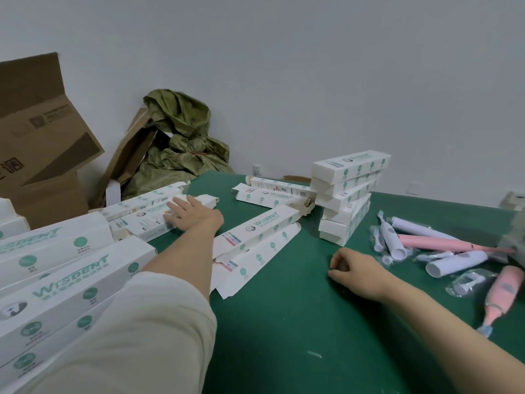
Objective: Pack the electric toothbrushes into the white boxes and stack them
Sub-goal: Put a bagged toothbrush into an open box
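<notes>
Stacking is partly complete: a stack of white boxes (348, 200) stands beyond the right hand (355, 270), which lies clenched on the bench (284, 322) with nothing visible inside it. Loose electric toothbrushes (443, 245) lie to its right, not yet packed. The left hand (189, 214) rests flat, fingers extended, on a white box (150, 224). Open-ended boxes (255, 231) lie between the hands, apparently unfilled. Box contents cannot be seen, and a blurred object (514, 231) cuts off the toothbrushes farthest right.
</notes>
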`<state>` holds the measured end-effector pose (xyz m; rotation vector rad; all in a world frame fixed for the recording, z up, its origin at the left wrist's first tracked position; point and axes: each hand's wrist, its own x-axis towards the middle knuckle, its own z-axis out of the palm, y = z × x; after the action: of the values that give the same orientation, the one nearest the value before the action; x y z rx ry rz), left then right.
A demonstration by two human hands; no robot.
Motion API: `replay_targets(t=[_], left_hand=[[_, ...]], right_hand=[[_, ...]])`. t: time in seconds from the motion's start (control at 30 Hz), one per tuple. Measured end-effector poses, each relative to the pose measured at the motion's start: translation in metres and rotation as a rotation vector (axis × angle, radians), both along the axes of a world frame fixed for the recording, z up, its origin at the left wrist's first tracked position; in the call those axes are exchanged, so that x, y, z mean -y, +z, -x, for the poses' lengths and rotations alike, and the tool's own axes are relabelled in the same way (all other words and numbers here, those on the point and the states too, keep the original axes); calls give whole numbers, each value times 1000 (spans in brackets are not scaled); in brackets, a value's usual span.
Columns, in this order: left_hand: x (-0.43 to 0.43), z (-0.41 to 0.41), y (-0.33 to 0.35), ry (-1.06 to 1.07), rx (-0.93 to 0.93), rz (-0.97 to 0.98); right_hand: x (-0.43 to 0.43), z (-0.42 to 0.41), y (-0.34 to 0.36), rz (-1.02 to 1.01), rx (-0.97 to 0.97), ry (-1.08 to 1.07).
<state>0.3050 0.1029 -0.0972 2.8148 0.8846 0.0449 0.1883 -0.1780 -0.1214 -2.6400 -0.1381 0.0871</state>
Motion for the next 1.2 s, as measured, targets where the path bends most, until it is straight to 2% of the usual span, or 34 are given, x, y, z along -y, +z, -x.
replay_targets(t=[0.1, 0.27, 0.43, 0.67, 0.77, 0.87, 0.97, 1.07, 1.13, 1.2], left_hand=[[1, 4, -4, 3, -90, -10], [8, 15, -1, -57, -77, -153], [35, 40, 2, -111, -84, -95], [52, 85, -3, -280, -85, -89], [52, 104, -2, -351, -35, -107], [51, 115, 3, -371, 36, -13], [54, 128, 13, -356, 217, 116], [57, 142, 21, -374, 634, 133], [62, 155, 25, -549, 901, 280], [68, 168, 33, -778, 967, 517]], right_hand=[[3, -2, -1, -47, -1, -4], [0, -1, -1, -81, 4, -19], [0, 4, -4, -13, 16, -41], [-5, 18, -1, -34, 37, -95], [-5, 27, 2, -73, 26, -108], [-6, 38, 5, -116, 56, -118], [-6, 48, 7, -168, 100, -139], [-10, 59, 12, -300, 150, -162], [-16, 66, 21, -471, 196, -172], [-22, 74, 37, -764, 215, -173]])
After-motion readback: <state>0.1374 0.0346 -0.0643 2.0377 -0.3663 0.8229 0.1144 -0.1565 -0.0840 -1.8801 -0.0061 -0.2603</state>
